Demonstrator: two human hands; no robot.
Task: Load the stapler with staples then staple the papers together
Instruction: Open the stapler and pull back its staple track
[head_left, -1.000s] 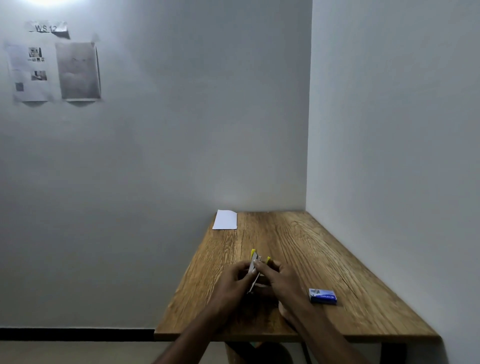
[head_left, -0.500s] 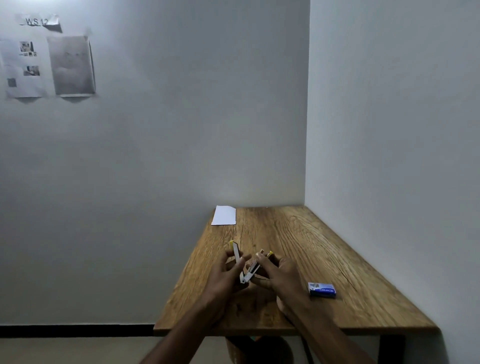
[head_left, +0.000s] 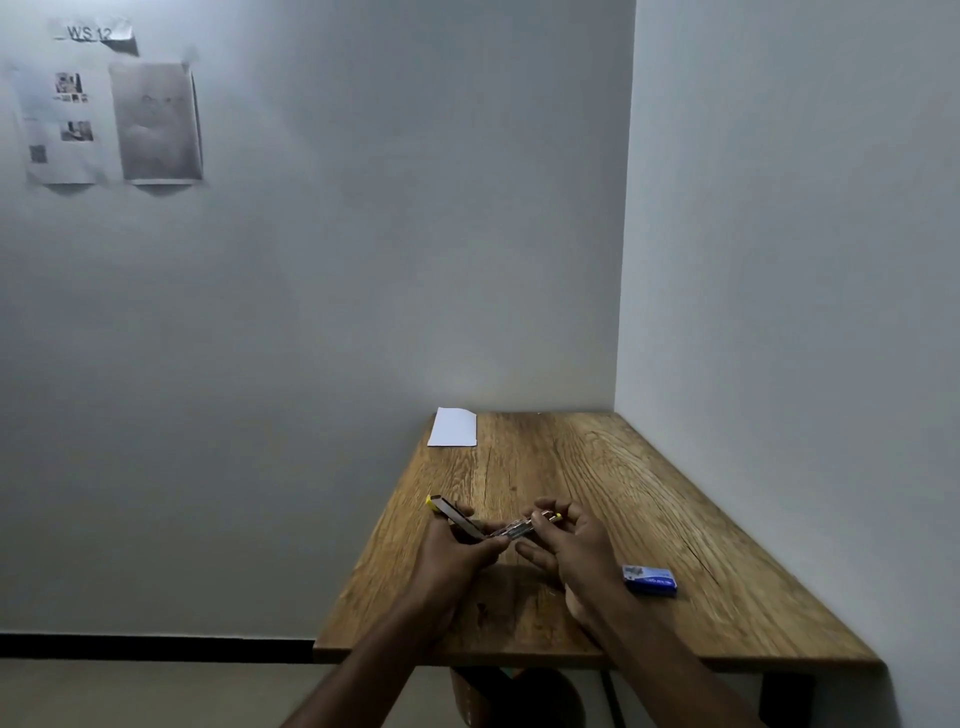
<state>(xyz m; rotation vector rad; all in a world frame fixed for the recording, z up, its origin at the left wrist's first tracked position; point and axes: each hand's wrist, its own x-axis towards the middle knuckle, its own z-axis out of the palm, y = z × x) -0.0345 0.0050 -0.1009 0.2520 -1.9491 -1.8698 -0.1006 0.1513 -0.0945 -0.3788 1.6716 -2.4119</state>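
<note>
Both hands (head_left: 519, 545) raised, gripping opened stapler (head_left: 488, 525) ends

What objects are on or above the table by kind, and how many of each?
Stapler, swung open, held in left hand and right hand: 1
Blue staple box: 1
White paper stack, sheets uncountable: 1
Total: 3

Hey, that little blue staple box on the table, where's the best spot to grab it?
Probably pinch the blue staple box across its two long sides, coming down from above with the right hand, which is nearest. It lies flat on the table, with clear space all around it, so those low sides are reachable.
</note>
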